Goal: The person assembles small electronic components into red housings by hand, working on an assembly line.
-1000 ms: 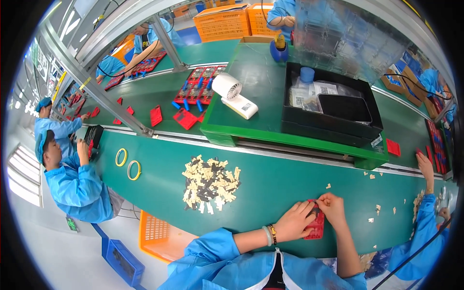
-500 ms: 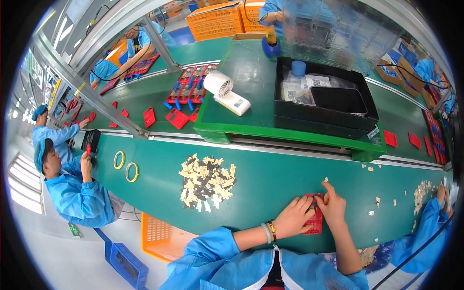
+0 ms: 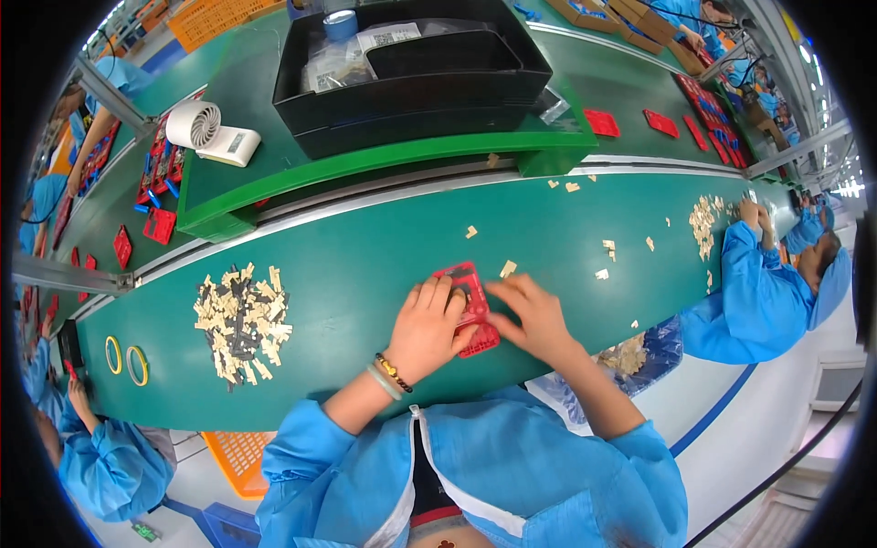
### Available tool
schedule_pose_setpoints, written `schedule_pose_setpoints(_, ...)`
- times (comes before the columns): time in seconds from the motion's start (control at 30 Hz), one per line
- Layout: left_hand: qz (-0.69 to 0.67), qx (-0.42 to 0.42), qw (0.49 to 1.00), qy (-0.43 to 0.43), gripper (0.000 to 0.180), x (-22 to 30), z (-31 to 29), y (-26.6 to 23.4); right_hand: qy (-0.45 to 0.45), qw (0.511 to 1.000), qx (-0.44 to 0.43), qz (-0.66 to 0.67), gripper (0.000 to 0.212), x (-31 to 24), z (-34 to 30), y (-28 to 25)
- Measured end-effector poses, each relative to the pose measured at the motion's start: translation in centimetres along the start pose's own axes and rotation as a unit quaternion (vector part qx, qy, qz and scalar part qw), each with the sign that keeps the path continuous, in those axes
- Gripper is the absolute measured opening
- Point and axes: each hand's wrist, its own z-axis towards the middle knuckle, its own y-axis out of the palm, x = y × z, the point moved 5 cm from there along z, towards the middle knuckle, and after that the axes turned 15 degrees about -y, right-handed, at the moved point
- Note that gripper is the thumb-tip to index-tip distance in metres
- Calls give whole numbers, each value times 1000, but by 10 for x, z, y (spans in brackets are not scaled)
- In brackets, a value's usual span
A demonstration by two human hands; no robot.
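Note:
A red plastic housing with a dark inner area lies on the green work surface in front of me. My left hand grips it from the left, fingers over its upper part and thumb low on its face. My right hand is at its right edge, index finger and thumb apart, the thumb tip by the edge; nothing shows between them. Just beyond those fingertips lies a small beige plastic piece. Left of my hands sits a pile of beige and dark grey plastic pieces.
Two yellow-edged tape rings lie at the far left. A green raised shelf carries a black bin and a white handheld fan. Loose beige pieces are scattered rightward. A co-worker in blue works at the right.
The view has swung to the right, so the pile and shelf appear further left. My right index finger, earlier stretched toward a beige piece, is now bent back at the housing's edge.

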Motion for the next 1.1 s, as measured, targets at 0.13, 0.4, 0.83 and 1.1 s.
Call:
schedule_pose_setpoints(0.13,24,-9,1000,-14,44,12,13,9,-92,994,-39,55,38,-28,-25,4)
schedule_pose_setpoints(0.4,125,12,992,-14,36,8,15,23,-105,990,-20,95,22,-32,-25,33)
schedule_pose_setpoints(0.83,126,130,940,-288,73,-119,-59,-97,-178,982,60,-8,23,-23,59,26)
schedule_pose_setpoints(1.1,209,197,873,-394,55,-208,-136,-110,-15,997,43,-66,56,12,141,79)
